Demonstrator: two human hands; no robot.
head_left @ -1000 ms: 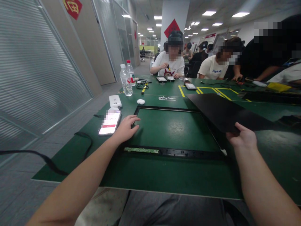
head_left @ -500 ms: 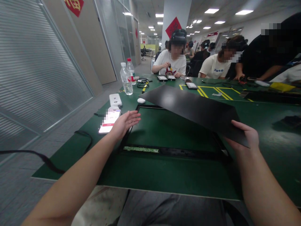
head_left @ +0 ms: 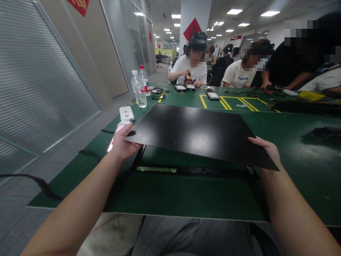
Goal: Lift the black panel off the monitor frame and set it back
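Observation:
A thin, glossy black panel (head_left: 191, 131), like a screen sheet, is held between my two hands above the table. My left hand (head_left: 124, 142) is closed on its left edge, thumb on top and fingers beneath. At the right edge, my right hand (head_left: 266, 151) grips the sheet the same way. Below it lies a black rectangular frame (head_left: 213, 172), mostly covered by the panel. Along the frame's near side runs a green circuit strip (head_left: 156, 170). The panel tilts a little, its right near corner lowest.
On the green table (head_left: 186, 199), a phone (head_left: 111, 142) lies partly behind my left hand. Beyond are a white device (head_left: 126, 113), two water bottles (head_left: 139, 89) and coiled cables (head_left: 158, 93). A person (head_left: 189, 64) sits across, and dark cloth-like material (head_left: 325, 133) lies at right.
My left hand has gone from open and empty to gripping the panel's left edge. The panel has levelled out and come nearer, covering more of the frame.

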